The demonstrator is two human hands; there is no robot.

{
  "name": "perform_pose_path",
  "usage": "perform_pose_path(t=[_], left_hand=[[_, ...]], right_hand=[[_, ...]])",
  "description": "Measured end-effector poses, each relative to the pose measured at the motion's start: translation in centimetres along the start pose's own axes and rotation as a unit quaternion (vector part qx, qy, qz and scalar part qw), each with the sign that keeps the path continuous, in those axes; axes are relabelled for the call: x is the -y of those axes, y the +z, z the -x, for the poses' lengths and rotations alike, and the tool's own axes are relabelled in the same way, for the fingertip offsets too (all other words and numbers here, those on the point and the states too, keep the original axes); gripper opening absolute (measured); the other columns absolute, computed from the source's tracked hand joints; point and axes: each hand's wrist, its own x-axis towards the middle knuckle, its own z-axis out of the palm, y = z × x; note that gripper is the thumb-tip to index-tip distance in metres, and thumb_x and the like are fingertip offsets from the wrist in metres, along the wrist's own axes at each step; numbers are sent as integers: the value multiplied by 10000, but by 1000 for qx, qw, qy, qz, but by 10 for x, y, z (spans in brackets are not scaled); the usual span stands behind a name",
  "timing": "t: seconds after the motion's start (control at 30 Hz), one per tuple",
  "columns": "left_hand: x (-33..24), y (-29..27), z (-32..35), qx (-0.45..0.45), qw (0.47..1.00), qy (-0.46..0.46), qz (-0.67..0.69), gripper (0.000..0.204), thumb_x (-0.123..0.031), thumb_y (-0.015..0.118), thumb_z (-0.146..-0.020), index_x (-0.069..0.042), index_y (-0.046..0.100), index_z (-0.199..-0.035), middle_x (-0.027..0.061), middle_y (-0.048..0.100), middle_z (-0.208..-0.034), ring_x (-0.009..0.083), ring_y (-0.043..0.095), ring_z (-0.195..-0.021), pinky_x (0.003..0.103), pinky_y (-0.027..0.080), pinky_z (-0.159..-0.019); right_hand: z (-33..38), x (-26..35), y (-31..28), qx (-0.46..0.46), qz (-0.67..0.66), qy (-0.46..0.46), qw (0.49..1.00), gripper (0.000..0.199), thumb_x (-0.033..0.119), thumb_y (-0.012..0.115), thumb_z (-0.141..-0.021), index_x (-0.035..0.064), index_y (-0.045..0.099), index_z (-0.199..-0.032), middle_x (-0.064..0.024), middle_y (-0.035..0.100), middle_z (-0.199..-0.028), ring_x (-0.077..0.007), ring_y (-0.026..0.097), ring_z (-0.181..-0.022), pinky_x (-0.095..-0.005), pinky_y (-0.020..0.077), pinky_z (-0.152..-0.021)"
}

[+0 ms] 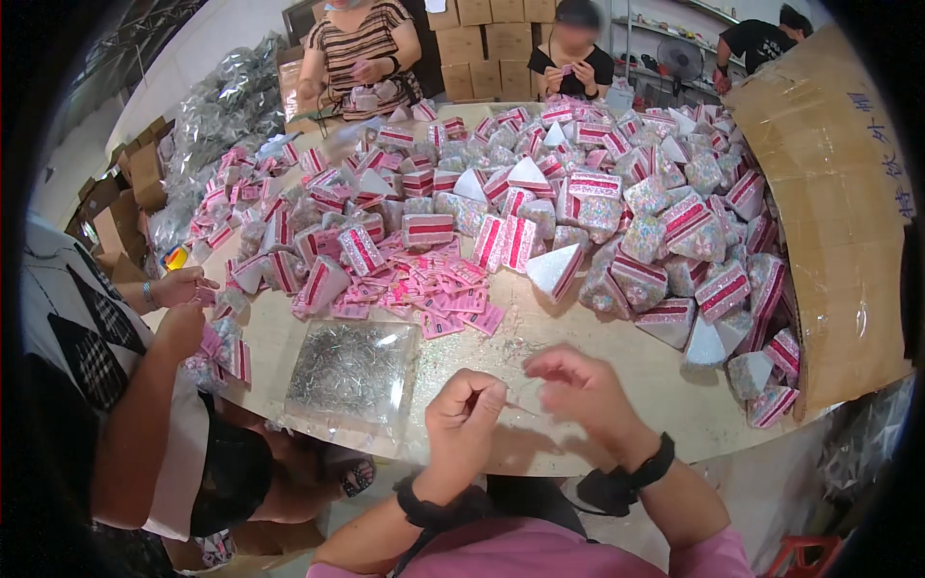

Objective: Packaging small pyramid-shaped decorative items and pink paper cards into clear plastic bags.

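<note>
My left hand (465, 416) is closed in a pinch near the table's front edge. From its fingertips a thin pale strand (521, 410) runs toward the right; its kind is too small to make out. Just across from it my right hand (590, 395) is raised, fingers curved and apart, slightly blurred, with nothing visible in it. Beside my left hand lies a clear shallow tray (405, 383) with many thin silvery pin-like pieces (339, 371). Beyond it spreads a heap of flat pink printed cards (453, 294).
A large pile of glittery cake-slice-shaped pieces (540, 265) with pink bands covers the far table. A cardboard sheet (833, 241) borders the right side. At left, a co-worker's hands (183, 303) hold similar pieces. Other people sit across the table, before stacked cartons (487, 48).
</note>
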Motion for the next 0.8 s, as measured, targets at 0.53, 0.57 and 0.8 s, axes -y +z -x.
perform_pose_path(t=[0.53,0.57,0.8], left_hand=[[-19,-19,-29,366,927,59,-57,462,-94,621,-769,-16,534,-1216,123,551,-1159,211,540,-1031,331,431,-877],[-21,-20,-28,351,931,71,-75,416,-91,625,-774,-15,552,-1176,119,567,-1109,213,554,-987,329,441,-846],[-18,-13,-12,260,924,174,-221,63,-58,611,-825,-13,603,-868,110,585,-767,251,587,-700,321,455,-626]], right_hand=[[21,5,7,44,-204,215,954,82,86,624,-866,4,620,-860,3,599,-785,-42,545,-701,-194,437,-636],[22,3,5,58,-226,223,947,83,85,628,-863,2,621,-861,3,599,-785,-43,546,-700,-193,436,-635],[24,-3,-7,107,-147,234,955,132,74,631,-855,7,592,-961,-15,601,-845,-59,563,-765,-223,463,-686]])
